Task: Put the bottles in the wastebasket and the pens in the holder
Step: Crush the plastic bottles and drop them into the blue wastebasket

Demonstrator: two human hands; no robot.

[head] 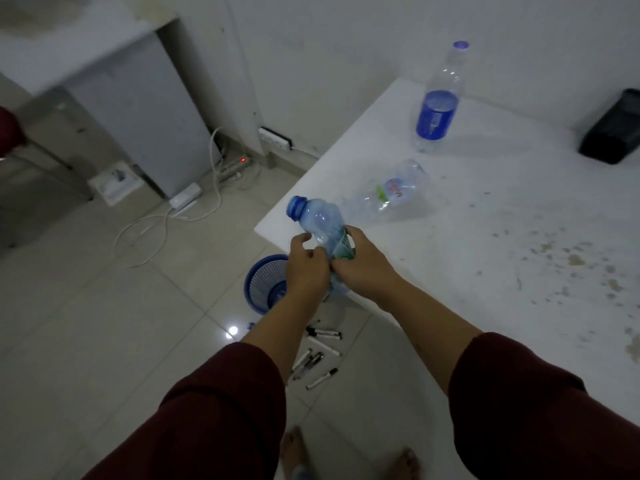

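Note:
Both hands hold a crushed blue-tinted bottle (320, 220) with a blue cap, over the table's corner. My left hand (304, 268) grips its lower left side; my right hand (360, 265) wraps its labelled middle. Directly below stands a blue mesh wastebasket (258, 284) on the floor, partly hidden by my left arm. A clear crushed bottle (391, 192) lies on the white table (502, 254). A tall bottle with a blue label (438, 102) stands farther back. Several pens and markers (317, 355) lie scattered on the floor tiles. A black holder (616, 133) sits at the table's far right.
A power strip with cables (228, 168) and a white box (114, 181) lie on the floor by a grey cabinet (138, 109). My bare feet (349, 455) stand near the table's front edge. The tabletop is stained on the right.

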